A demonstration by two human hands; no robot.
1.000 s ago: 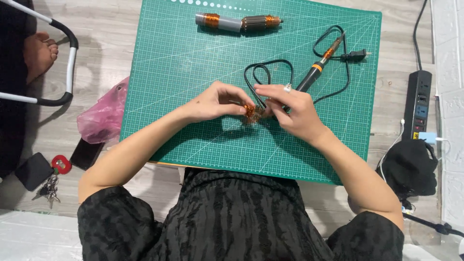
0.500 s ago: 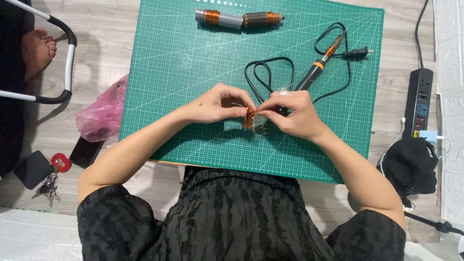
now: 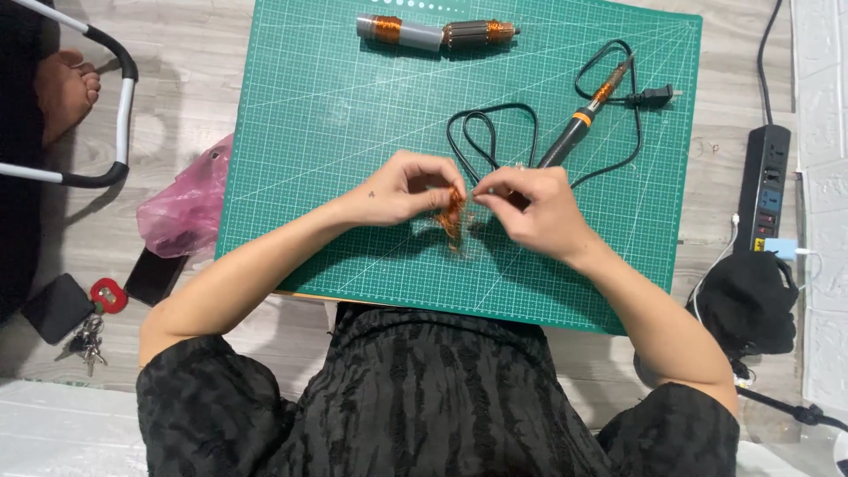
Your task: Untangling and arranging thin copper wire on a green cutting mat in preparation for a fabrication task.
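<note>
Head view, only one: both hands meet over the middle of the green cutting mat (image 3: 336, 150), which covers the tabletop. Left hand (image 3: 402, 187) and right hand (image 3: 530, 210) are both pinched onto a small tangle of copper wire (image 3: 453, 215); fingers narrow, tips drawn together on the wire from either side. The wire bundle sits right between the two sets of fingertips, hanging slightly below them, just above the mat; can't tell if its lower end touches the surface. Left fingers grip its left upper edge, right fingers (image 3: 491, 187) its right upper edge, so the hands are nearly touching. Just beyond the right hand: a soldering iron (image 3: 583, 119) with black handle and orange collar, lying diagonally, tip pointing to the far right corner of the mat. Its black cord (image 3: 495, 132) loops on the mat just behind the hands, plug lying near the iron's tip. At the far edge of the mat, well apart from the hands: a cylindrical motor rotor with copper windings (image 3: 437, 33), lying flat. Off the mat on the floor: pink plastic bag (image 3: 181, 212) at the left edge, black pouch with keys (image 3: 71, 309) farther left, power strip (image 3: 768, 185) on the right.
</note>
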